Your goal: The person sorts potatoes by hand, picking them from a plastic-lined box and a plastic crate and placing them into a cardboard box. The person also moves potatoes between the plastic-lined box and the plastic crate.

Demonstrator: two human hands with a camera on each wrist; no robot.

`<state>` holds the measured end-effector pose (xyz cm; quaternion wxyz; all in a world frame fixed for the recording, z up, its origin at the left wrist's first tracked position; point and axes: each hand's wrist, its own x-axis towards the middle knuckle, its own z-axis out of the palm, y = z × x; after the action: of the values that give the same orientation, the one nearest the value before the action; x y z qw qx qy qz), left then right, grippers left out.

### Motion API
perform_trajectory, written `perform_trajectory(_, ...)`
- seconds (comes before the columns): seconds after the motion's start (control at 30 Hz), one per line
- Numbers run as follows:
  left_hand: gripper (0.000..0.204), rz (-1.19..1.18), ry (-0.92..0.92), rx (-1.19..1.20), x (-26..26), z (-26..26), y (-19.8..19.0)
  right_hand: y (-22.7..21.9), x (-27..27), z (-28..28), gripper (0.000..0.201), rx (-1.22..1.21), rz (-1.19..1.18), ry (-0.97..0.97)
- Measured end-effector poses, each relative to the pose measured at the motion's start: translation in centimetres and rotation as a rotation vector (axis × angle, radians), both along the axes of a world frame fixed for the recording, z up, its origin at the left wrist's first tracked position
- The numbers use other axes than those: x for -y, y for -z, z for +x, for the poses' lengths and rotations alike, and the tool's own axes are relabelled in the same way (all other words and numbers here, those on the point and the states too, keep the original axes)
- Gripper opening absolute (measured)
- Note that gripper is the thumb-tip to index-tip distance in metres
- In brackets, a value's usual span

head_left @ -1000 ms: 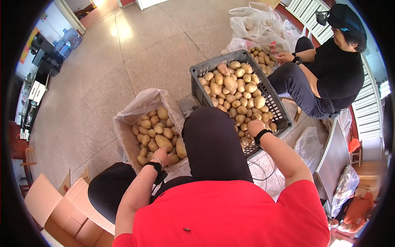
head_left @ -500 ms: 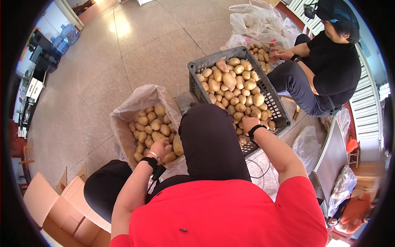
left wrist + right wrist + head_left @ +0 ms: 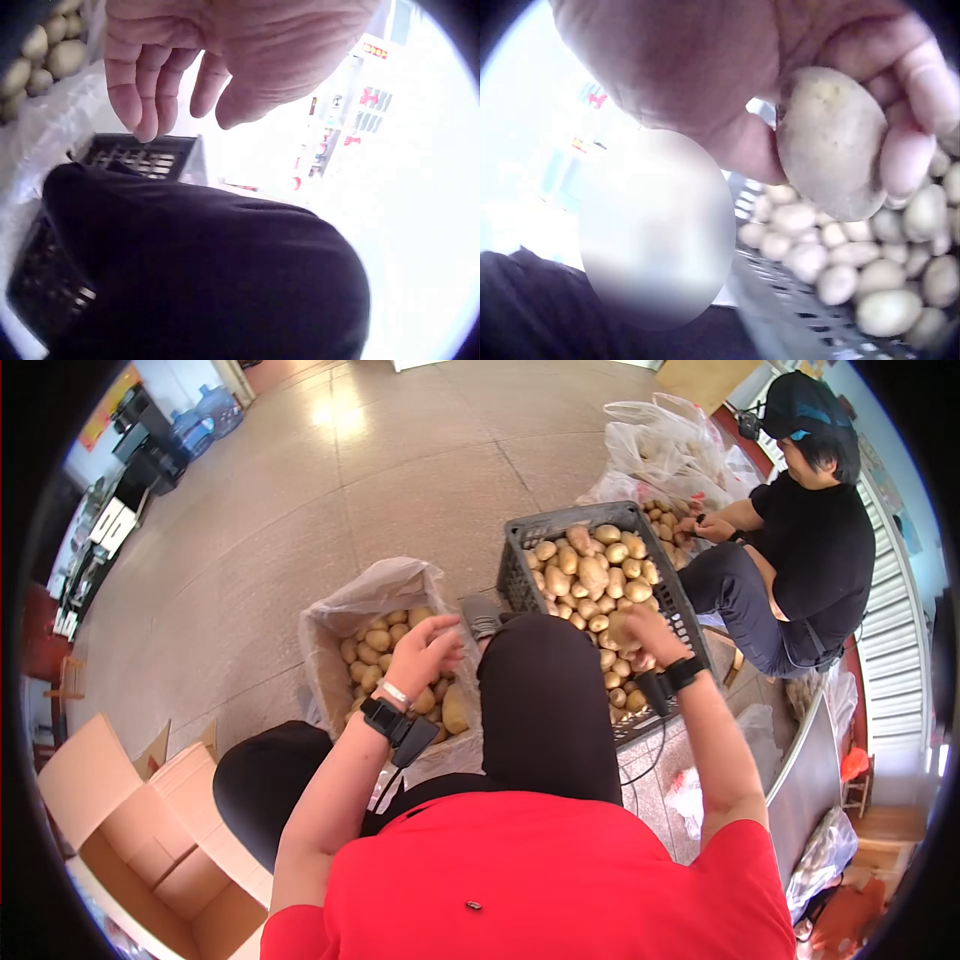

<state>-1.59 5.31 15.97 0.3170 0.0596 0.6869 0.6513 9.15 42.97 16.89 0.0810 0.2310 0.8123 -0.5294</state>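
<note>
My right hand (image 3: 640,635) is raised over the grey plastic crate (image 3: 520,565) of potatoes and grips one potato (image 3: 832,142) between thumb and fingers. In the head view that potato (image 3: 622,628) shows just above my black-clad knee (image 3: 545,690). My left hand (image 3: 425,650) hovers empty above the bag-lined box (image 3: 335,660) of potatoes, its fingers loosely bent. The left wrist view shows its fingers (image 3: 142,82) hanging free over my knee, with nothing in them.
A second person in black (image 3: 810,540) sits at the far right, hands at a heap of potatoes (image 3: 665,520) among clear plastic bags (image 3: 665,445). Open cardboard boxes (image 3: 120,830) lie at the lower left. Tiled floor stretches beyond.
My right hand has lifted out of the crate with a potato in it. My left hand has risen from the potatoes in the lined box, empty. The head camera swung slightly.
</note>
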Motion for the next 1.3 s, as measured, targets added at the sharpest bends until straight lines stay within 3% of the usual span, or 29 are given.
perform_trajectory(0.13, 0.045, 0.289, -0.003, 0.061, -0.5, 1.3, -6.1, -12.0, 5.8, -2.3, 0.046, -0.104, -0.016, -0.173)
perform_trajectory(0.2, 0.051, 0.407, 0.022, 0.072, -0.7, 2.0, -8.2, -15.3, 9.4, -2.9, 0.048, -0.196, 0.024, -0.275)
perform_trajectory(0.27, 0.06, 0.624, 0.109, 0.151, -0.8, 2.7, -9.7, -15.8, 13.6, -3.7, 0.049, -0.328, 0.135, -0.32)
perform_trajectory(0.3, 0.06, 0.624, 0.108, 0.144, -1.0, 2.9, -10.2, -17.2, 15.5, -3.9, 0.039, -0.417, 0.263, -0.472)
perform_trajectory(0.37, 0.067, 0.774, 0.092, 0.236, -1.4, 3.2, -10.8, -15.1, 19.1, -5.0, 0.033, -0.384, 0.44, -0.533)
perform_trajectory(0.43, 0.066, 0.72, -0.015, 0.199, -1.5, 3.0, -10.8, -14.1, 22.0, -5.1, 0.035, -0.427, 0.43, -0.56)
perform_trajectory(0.53, 0.058, 0.508, -0.064, 0.302, 0.4, 0.5, -7.4, -13.3, 22.2, -5.4, 0.035, -0.415, 0.46, -0.626)
perform_trajectory(0.6, 0.055, 0.409, -0.103, 0.312, 1.7, -1.3, -3.7, -12.4, 20.8, -5.6, 0.037, -0.55, 0.562, -0.583)
perform_trajectory(0.67, 0.053, 0.304, -0.139, 0.337, 2.6, -2.0, 0.4, -11.9, 18.2, -5.6, 0.045, -0.564, 0.533, -0.449)
perform_trajectory(0.73, 0.052, -0.014, -0.32, 0.348, 3.7, -2.0, 4.3, -13.0, 15.5, -5.4, 0.047, -0.606, 0.441, -0.249)
perform_trajectory(0.77, 0.052, -0.027, -0.325, 0.374, 4.4, -1.8, 6.7, -15.5, 14.8, -4.8, 0.046, -0.568, 0.295, -0.148)
perform_trajectory(0.83, 0.063, -0.343, -0.366, 0.336, 5.9, -1.6, 11.3, -16.0, 12.5, -4.6, 0.041, -0.874, 0.265, 0.009)
perform_trajectory(0.87, 0.063, -0.352, -0.363, 0.354, 6.9, -1.3, 14.2, -15.9, 11.2, -4.6, 0.042, -0.933, 0.303, 0.074)
perform_trajectory(0.93, 0.067, -0.893, -0.148, -0.04, 8.8, -0.6, 18.6, -13.9, 8.4, -4.4, 0.043, -0.854, 0.232, 0.091)
perform_trajectory(0.97, 0.067, -0.894, -0.146, -0.034, 8.8, 0.0, 18.5, -11.5, 6.6, -4.5, 0.044, -0.788, 0.248, 0.089)
perform_trajectory(1.03, 0.068, -1.003, -0.05, 0.104, 8.5, 0.7, 17.6, -6.1, 3.1, -4.1, 0.05, -0.389, 0.669, -0.02)
perform_trajectory(1.1, 0.068, -1.028, 0.002, 0.026, 8.4, 1.1, 18.4, 1.4, -0.4, -2.2, 0.055, -0.353, 0.884, -0.211)
perform_trajectory(1.17, 0.067, -1.061, 0.086, 0.029, 8.0, 1.3, 18.2, 6.9, -2.5, 0.2, 0.057, -0.08, 0.89, -0.208)
perform_trajectory(1.2, 0.067, -1.063, 0.086, 0.037, 7.8, 1.5, 18.3, 7.5, -2.2, 0.9, 0.057, -0.076, 0.887, -0.214)
perform_trajectory(1.27, 0.066, -1.093, 0.081, -0.013, 7.5, 1.4, 18.3, 8.4, -1.6, 2.2, 0.055, 0.307, 0.86, -0.152)
perform_trajectory(1.3, 0.066, -1.094, 0.078, -0.018, 7.4, 1.2, 18.3, 11.0, -3.1, 3.3, 0.052, 0.289, 0.829, -0.159)
